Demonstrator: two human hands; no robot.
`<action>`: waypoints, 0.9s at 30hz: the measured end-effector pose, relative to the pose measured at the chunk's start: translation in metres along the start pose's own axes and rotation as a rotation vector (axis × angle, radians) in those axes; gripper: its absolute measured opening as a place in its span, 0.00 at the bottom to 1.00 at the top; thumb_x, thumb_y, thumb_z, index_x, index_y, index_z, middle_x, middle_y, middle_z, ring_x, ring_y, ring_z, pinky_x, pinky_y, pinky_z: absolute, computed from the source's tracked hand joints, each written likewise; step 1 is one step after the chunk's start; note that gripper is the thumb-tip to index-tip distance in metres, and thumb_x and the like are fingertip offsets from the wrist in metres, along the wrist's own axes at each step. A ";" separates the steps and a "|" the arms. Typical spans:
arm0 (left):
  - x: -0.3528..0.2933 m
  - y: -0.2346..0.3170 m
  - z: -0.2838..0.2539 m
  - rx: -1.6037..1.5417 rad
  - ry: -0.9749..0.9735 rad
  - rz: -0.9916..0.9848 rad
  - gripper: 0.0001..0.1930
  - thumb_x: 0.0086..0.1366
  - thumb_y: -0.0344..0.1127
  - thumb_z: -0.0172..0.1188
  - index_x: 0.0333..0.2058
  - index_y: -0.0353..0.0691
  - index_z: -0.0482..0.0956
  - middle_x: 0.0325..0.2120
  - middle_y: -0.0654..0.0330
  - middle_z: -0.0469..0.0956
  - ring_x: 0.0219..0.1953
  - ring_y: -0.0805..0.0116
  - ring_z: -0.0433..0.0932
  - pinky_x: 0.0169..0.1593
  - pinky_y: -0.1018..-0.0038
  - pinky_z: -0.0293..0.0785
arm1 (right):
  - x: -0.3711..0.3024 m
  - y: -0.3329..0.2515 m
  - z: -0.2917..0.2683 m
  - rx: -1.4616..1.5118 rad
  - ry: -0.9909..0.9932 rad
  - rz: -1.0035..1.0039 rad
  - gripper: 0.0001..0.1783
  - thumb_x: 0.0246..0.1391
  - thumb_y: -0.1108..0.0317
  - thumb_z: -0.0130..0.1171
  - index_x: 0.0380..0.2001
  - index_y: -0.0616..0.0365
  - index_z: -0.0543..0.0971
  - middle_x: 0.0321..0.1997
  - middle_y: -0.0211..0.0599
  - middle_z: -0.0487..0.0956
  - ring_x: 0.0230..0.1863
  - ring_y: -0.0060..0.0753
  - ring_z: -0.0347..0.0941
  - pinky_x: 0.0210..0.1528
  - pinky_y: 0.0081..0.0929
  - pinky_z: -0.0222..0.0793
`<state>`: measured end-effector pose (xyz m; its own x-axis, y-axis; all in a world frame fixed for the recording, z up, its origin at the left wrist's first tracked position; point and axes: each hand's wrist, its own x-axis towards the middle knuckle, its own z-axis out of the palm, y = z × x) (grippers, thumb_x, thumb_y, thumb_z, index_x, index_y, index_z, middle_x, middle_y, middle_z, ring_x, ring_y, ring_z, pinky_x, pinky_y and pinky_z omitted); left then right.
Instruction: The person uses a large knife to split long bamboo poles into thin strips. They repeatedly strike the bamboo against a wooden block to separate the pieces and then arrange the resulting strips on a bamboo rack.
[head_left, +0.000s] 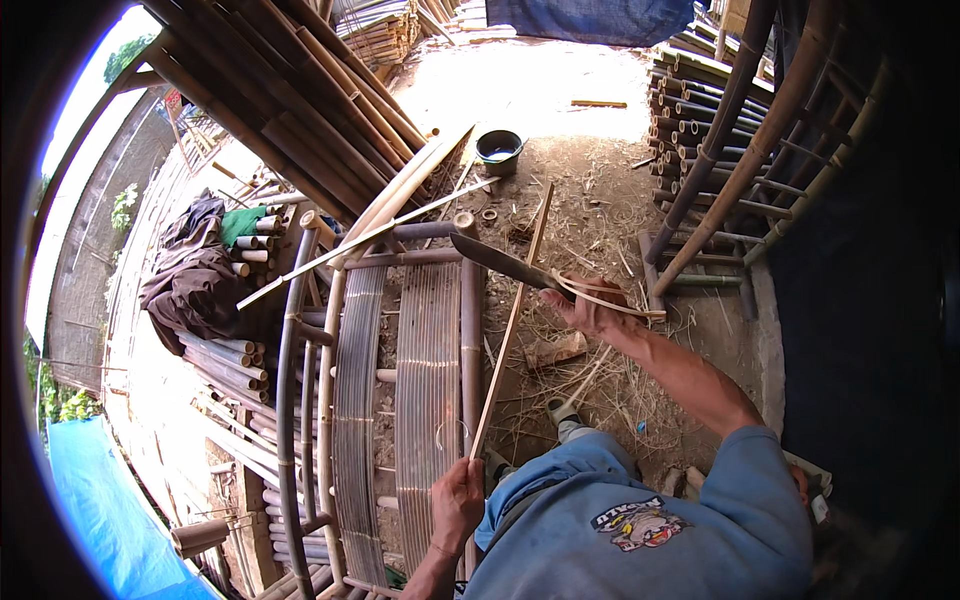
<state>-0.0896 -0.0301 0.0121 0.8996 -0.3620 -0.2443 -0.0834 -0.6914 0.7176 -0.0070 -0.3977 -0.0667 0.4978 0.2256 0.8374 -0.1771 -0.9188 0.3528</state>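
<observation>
My left hand point(459, 501) is closed around the lower end of a long, thin bamboo strip point(500, 372), which slants up and away from me. In my right hand point(592, 304) is a machete point(505, 262), its dark blade pointing left and crossing the strip at about its middle. A thin, pale curved sliver point(607, 303) of bamboo lies along the right hand; whether the fingers hold it too, I cannot tell. Directly left of the strip stands a bamboo frame point(471, 330) with panels of narrow slats point(428, 350).
A black bucket point(499, 152) stands ahead on the littered ground. Bundled bamboo poles point(290, 90) lean at upper left, with a pale strip point(370, 236) across the frame's far end. Stacked poles point(690, 125) and a bamboo frame point(745, 180) are at right. Dark cloth point(197, 285) covers poles at left.
</observation>
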 end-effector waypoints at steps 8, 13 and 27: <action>-0.027 -0.001 -0.008 -0.050 -0.048 -0.062 0.14 0.70 0.39 0.51 0.33 0.34 0.79 0.16 0.49 0.72 0.17 0.61 0.73 0.24 0.68 0.67 | -0.014 0.066 0.034 0.359 -0.769 0.133 0.31 0.65 0.42 0.37 0.55 0.60 0.65 0.15 0.28 0.66 0.12 0.17 0.57 0.09 0.20 0.61; -0.056 -0.043 -0.016 -0.389 -0.219 -0.185 0.18 0.73 0.43 0.48 0.41 0.34 0.80 0.15 0.63 0.73 0.17 0.79 0.68 0.22 0.78 0.64 | -0.069 0.203 0.071 -0.406 -0.437 -0.099 0.28 0.69 0.51 0.39 0.65 0.57 0.60 0.17 0.31 0.63 0.15 0.23 0.60 0.15 0.25 0.56; 0.022 0.075 0.025 -0.672 -0.319 -0.256 0.20 0.74 0.43 0.47 0.55 0.36 0.74 0.14 0.73 0.63 0.16 0.85 0.59 0.21 0.84 0.54 | 0.030 0.076 0.000 0.763 -0.602 0.482 0.33 0.60 0.33 0.44 0.25 0.55 0.74 0.12 0.37 0.73 0.14 0.36 0.74 0.16 0.35 0.71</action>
<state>-0.0869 -0.1056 0.0439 0.6806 -0.4753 -0.5576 0.4784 -0.2882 0.8295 -0.0052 -0.4612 -0.0149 0.8891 -0.2182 0.4024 0.0053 -0.8741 -0.4858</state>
